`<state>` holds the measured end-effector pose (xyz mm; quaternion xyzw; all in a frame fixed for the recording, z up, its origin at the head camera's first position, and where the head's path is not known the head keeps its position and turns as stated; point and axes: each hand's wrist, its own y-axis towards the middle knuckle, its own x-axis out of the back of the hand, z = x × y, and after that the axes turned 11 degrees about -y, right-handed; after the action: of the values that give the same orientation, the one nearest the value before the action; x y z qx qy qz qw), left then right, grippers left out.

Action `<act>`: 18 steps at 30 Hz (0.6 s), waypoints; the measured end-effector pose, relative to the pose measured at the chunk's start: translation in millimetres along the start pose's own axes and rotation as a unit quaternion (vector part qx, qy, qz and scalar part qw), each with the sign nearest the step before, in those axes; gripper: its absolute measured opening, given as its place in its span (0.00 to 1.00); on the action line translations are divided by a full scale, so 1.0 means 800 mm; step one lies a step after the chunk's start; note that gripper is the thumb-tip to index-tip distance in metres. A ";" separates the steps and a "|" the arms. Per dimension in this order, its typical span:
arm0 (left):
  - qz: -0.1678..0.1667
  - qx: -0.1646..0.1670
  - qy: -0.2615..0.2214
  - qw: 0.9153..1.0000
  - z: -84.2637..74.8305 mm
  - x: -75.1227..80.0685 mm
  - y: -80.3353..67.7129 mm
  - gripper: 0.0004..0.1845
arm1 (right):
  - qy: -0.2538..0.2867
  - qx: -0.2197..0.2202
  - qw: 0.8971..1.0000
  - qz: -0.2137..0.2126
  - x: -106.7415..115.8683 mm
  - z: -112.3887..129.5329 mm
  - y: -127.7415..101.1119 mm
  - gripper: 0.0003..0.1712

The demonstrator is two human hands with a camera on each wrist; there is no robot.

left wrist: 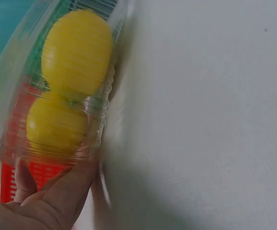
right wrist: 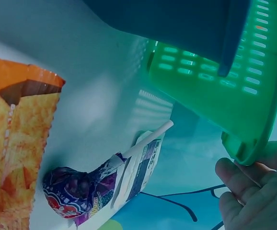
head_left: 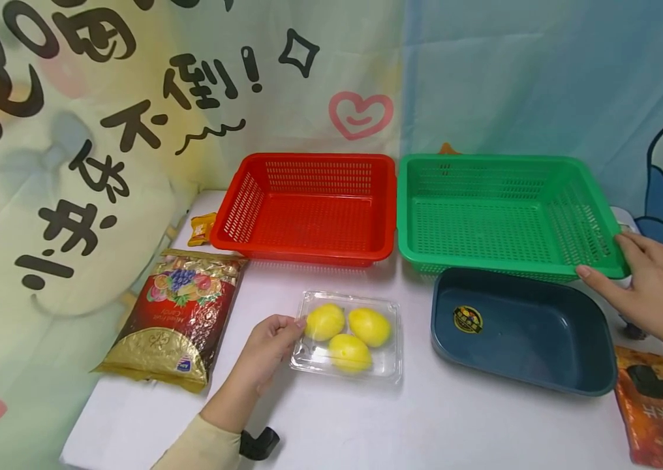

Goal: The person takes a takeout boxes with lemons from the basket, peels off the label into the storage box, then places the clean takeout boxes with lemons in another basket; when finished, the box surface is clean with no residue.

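A clear plastic clamshell box (head_left: 387, 365) with three yellow fruits (head_left: 369, 326) lies on the white table in front of the baskets. My left hand (head_left: 284, 334) pinches its left edge, thumb on top by the nearest fruit. In the left wrist view the fingers (left wrist: 52, 191) curl under the box (left wrist: 9, 72), with two fruits (left wrist: 76, 52) visible through the lid. My right hand (head_left: 631, 274) grips the front right corner of the green basket (head_left: 484, 160). From the right wrist view the curled fingers (right wrist: 244, 182) sit under that corner (right wrist: 215, 91).
A red basket (head_left: 308, 158) stands left of the green one. A dark blue tub (head_left: 519, 326) sits before the green basket. A gold-and-red candy bag (head_left: 175, 313) and small orange packet (head_left: 202, 228) lie left. An orange snack bag (head_left: 654, 411) and a lollipop (right wrist: 76, 191) lie right.
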<state>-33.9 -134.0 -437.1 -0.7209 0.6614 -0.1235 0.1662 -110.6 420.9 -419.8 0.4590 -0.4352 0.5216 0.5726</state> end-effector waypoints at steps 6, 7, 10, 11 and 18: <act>-0.002 0.004 -0.014 1.000 -0.002 0.002 -0.002 0.15 | 0.001 0.002 1.000 0.002 0.000 -0.002 0.001 0.58; 0.001 0.004 -0.017 1.000 -0.003 0.002 -0.003 0.15 | 0.001 0.003 1.000 0.001 -0.001 -0.002 0.001 0.58; 0.009 0.001 -0.029 1.000 -0.010 0.001 -0.005 0.15 | 0.001 0.007 1.000 -0.002 -0.001 -0.002 0.001 0.57; 0.013 -0.001 -0.032 0.999 -0.013 0.000 -0.006 0.15 | 0.001 0.008 1.000 -0.002 -0.002 -0.002 0.001 0.57; 0.028 -0.005 -0.038 0.999 -0.039 -0.007 -0.005 0.13 | -0.003 0.006 1.000 0.003 0.000 -0.001 0.001 0.58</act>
<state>-43.0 -130.3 -406.9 -0.7074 0.6750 -0.0880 0.1905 -111.2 421.9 -420.1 0.4629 -0.4354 0.5242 0.5669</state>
